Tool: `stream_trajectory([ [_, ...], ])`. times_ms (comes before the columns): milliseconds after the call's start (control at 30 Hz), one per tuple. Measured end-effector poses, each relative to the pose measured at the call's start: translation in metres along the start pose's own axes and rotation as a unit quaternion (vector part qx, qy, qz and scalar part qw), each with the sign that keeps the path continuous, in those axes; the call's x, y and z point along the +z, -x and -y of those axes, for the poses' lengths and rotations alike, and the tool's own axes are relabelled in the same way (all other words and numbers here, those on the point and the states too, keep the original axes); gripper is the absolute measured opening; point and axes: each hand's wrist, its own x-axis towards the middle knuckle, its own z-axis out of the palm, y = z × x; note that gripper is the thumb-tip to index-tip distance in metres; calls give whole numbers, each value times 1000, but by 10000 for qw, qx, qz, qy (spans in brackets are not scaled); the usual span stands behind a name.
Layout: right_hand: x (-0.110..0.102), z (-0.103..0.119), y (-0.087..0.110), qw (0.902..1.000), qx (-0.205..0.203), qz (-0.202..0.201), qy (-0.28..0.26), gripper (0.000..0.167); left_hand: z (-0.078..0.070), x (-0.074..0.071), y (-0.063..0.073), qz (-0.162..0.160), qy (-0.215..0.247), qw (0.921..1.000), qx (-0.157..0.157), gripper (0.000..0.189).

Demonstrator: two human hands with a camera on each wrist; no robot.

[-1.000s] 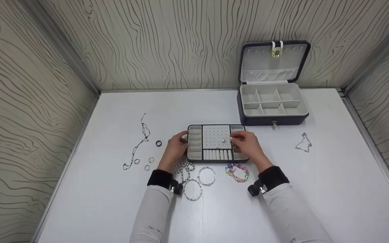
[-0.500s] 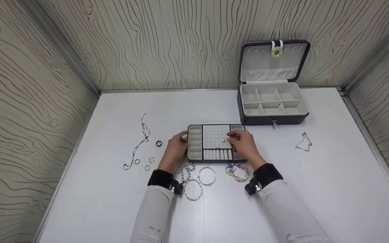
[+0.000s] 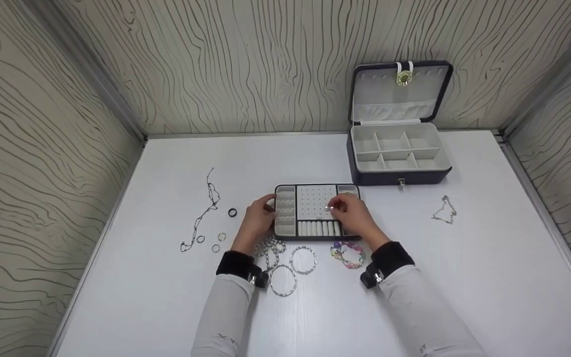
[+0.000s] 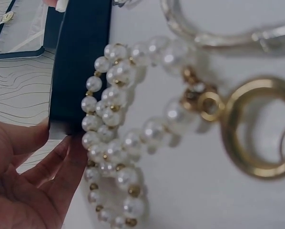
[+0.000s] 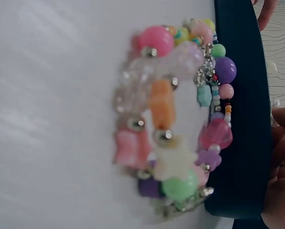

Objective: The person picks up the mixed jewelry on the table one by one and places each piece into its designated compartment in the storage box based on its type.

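Observation:
A dark-edged jewelry tray [image 3: 315,238] lies flat on the white table, with a white pin-holed panel [image 3: 310,201], ring rolls and side compartments. My left hand [image 3: 256,220] grips its left end, thumb and fingers at the edge in the left wrist view. Over the panel's lower right, my right hand [image 3: 354,214] pinches a tiny shiny earring [image 3: 328,208]; its details are too small to tell, and fingertips partly cover that spot. Pearl strands [image 4: 116,105] lie just in front of the tray by my left wrist. A colourful beaded bracelet [image 5: 171,114] sits at the tray's front right.
An open dark jewelry box [image 3: 399,176] with divided compartments stands at the back right, a green-stoned brooch [image 3: 404,78] on its lid strap. Two silver bangles [image 3: 303,260] lie in front. Several rings [image 3: 232,212] and a thin chain [image 3: 201,218] are left; another chain [image 3: 445,210] is right.
My right hand has moved left from the tray's right side onto the pin-holed panel, where an earring sat. My left hand has stayed on the tray's left end.

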Motion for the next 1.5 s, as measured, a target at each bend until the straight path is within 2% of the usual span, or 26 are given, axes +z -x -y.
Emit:
stream_trajectory([
  [333, -1, -2, -1, 10000, 11, 38, 30, 13, -1, 1, 1, 22, 104, 9999, -43, 52],
  [633, -4, -5, 0, 9998, -22, 178, -56, 29, -2, 1, 1, 48, 208, 9997, -85, 53],
  [800, -10, -3, 3, 9994, 101, 251, -199, 37, 0, 2, -1, 9, 187, 9998, -96, 53],
  [967, -26, -4, 8, 9991, 204, -14, -370, 36, 2, 2, 1, 16, 111, 9999, 7, 54],
  [1200, -53, -20, 18, 9936, 556, -529, -824, 34, 2, 0, 1, -24, 65, 9998, 188, 55],
  [1500, -64, -39, 28, 9863, 972, -661, -1160, 37, 1, 0, 1, 0, 138, 9998, 112, 54],
])
